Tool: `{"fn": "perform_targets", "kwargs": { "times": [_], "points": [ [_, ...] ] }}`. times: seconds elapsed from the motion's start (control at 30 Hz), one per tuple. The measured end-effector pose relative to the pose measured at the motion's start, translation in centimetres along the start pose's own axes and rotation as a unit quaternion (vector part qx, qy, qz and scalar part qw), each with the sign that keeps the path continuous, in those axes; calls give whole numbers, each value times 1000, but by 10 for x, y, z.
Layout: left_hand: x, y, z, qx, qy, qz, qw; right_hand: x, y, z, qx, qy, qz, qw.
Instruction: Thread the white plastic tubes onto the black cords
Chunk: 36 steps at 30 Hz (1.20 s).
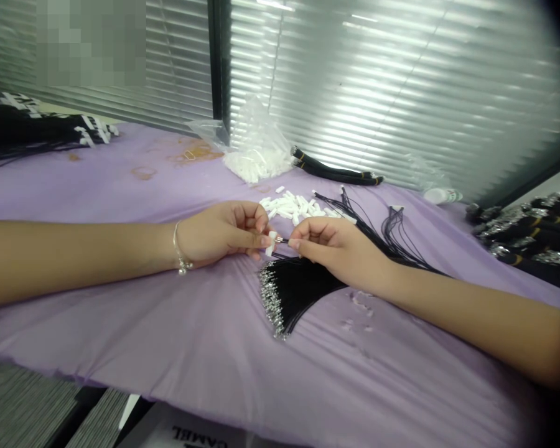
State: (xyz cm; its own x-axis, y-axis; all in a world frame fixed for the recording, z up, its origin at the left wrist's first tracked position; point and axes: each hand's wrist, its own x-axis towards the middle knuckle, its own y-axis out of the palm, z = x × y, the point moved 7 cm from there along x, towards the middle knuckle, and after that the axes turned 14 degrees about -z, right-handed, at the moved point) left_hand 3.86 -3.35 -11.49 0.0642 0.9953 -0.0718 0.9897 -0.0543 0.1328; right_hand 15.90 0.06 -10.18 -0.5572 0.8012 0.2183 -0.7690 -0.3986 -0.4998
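Between thumb and fingers, my left hand point(236, 230) pinches a small white plastic connector housing point(271, 242). From the right, my right hand point(329, 244) pinches a thin black wire point(284, 240), whose metal-tipped end meets the housing's side. How deep the tip sits in it I cannot tell. Just below my hands a fanned bundle of black wires point(303, 289) lies on the cloth, its silvery terminals pointing left. Behind my fingers is a loose pile of white connector housings point(292, 205). Wires with white housings on their ends point(396, 218) lie beyond my right hand.
A purple cloth point(168, 336) covers the table. At the back stand a clear bag of white pieces point(256, 155) and banded black wire bundles point(336, 171). More wire bundles point(532, 230) lie at the right; wires with white connectors point(37, 124) fill the far left. Window blinds point(378, 81) rise behind.
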Motion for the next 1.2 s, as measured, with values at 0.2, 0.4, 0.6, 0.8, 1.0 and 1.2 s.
{"fn": "perform_targets", "kwargs": {
  "times": [0.2, 0.4, 0.6, 0.8, 1.0, 1.2],
  "points": [
    [-1, 2, 0, -5, 7, 14, 1000, 0, -2, -3, -10, -13, -26, 1000],
    [0, 2, 0, 2, 12, 17, 1000, 0, -3, -2, -12, -37, -33, 999],
    [-1, 2, 0, 16, 9, 10, 1000, -1, -3, 0, -38, -52, -43, 997],
    [-1, 2, -1, 49, 23, 10, 999, -2, -3, 1, -58, -51, -46, 996],
    [-1, 2, -1, 76, 28, 14, 997, -5, -2, 2, -57, -84, -44, 994],
    [-1, 4, -1, 68, 18, 12, 997, -5, 0, 3, -69, -86, -42, 993]
  ]
}}
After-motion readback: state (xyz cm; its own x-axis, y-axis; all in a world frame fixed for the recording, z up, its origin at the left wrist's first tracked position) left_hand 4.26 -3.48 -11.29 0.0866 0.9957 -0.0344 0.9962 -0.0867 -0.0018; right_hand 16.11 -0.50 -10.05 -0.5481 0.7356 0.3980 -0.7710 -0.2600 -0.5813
